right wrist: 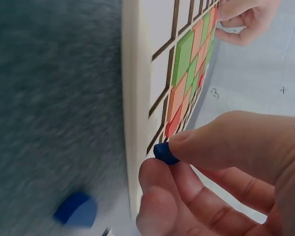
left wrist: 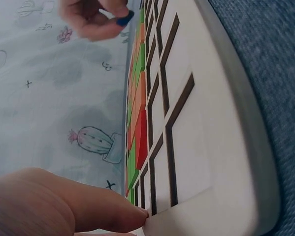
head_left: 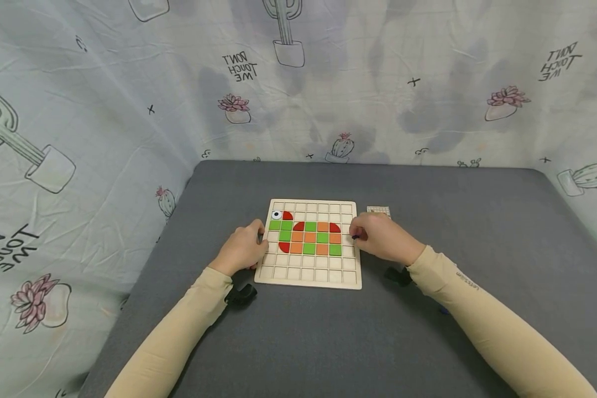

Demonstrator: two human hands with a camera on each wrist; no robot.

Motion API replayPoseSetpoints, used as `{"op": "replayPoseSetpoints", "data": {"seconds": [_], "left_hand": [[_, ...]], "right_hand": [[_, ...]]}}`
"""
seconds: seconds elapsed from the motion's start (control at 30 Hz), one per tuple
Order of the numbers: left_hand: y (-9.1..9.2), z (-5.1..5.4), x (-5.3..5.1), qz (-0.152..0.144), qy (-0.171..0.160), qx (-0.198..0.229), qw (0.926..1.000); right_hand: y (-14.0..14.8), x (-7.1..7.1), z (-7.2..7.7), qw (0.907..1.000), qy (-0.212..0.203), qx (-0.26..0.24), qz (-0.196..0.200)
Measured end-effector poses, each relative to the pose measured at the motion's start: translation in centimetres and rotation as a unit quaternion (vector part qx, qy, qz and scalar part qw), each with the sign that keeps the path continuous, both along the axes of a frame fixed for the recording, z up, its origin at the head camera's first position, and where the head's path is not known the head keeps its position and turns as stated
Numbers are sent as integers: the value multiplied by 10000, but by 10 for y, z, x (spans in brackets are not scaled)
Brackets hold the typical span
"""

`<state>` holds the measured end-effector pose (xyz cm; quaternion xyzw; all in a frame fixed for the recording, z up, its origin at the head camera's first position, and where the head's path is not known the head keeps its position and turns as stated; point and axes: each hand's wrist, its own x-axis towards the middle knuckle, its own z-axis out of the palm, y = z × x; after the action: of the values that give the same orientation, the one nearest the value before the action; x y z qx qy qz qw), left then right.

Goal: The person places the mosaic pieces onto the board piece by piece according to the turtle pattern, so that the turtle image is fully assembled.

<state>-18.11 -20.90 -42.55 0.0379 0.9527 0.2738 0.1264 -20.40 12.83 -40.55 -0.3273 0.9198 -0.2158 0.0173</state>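
Observation:
A square wooden grid board (head_left: 308, 276) lies on the table with green, orange and red tiles set in its cells, plus a white eye tile (head_left: 276, 214) near the upper left corner. My left hand (head_left: 241, 247) grips the board's left edge, its thumb (left wrist: 113, 211) on the rim in the left wrist view. At the right edge, my right hand (head_left: 385, 237) pinches a small dark blue piece (right wrist: 165, 153) between thumb and fingertips, just beside the board. Most of that piece is covered by the fingers.
Another blue piece (right wrist: 77, 210) with a rounded side lies on the grey tabletop (head_left: 318, 342) near the board. A small card with a grid pattern (head_left: 378, 210) sits behind my right hand, partly hidden. A cactus-printed cloth (head_left: 378, 83) hangs behind the table.

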Motion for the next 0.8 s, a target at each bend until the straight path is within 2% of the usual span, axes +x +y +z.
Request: {"op": "replayPoseSetpoints", "data": {"seconds": [0.23,0.8], "left_hand": [[0,1,1,10,22,3,10000],[0,1,1,1,63,16,10000]], "right_hand": [[-15,-9,-3,9999,-53,7,91],[-18,-10,-6,9996,-39,218,171]]}}
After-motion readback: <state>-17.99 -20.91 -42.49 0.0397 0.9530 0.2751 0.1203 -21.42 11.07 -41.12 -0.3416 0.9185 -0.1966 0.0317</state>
